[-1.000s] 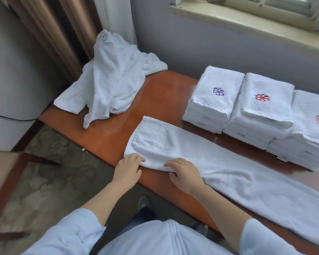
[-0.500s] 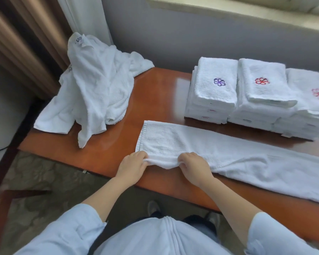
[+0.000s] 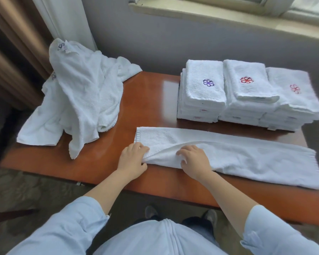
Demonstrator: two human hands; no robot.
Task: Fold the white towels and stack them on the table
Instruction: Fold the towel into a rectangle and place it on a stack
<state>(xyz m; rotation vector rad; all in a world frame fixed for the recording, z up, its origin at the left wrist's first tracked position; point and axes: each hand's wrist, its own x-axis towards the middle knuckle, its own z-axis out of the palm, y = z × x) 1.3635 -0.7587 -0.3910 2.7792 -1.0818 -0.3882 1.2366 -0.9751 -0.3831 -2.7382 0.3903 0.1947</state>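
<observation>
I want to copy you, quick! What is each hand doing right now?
Left hand: pinches near edge of the long towel.
Right hand: grips the same edge.

- Long towel (image 3: 228, 155): white, lying flat as a strip on the table (image 3: 151, 100). It runs from my left hand (image 3: 132, 159) well out past my right hand (image 3: 193, 161). Both hands pinch its near edge, which is raised in a soft fold.
- Unfolded pile (image 3: 81, 100): crumpled white towels heaped beyond and left of my left hand, with a purple emblem at the peak.
- Folded stacks (image 3: 247, 92): three, touching side by side beyond my right hand. Top emblems are purple, red, red.
</observation>
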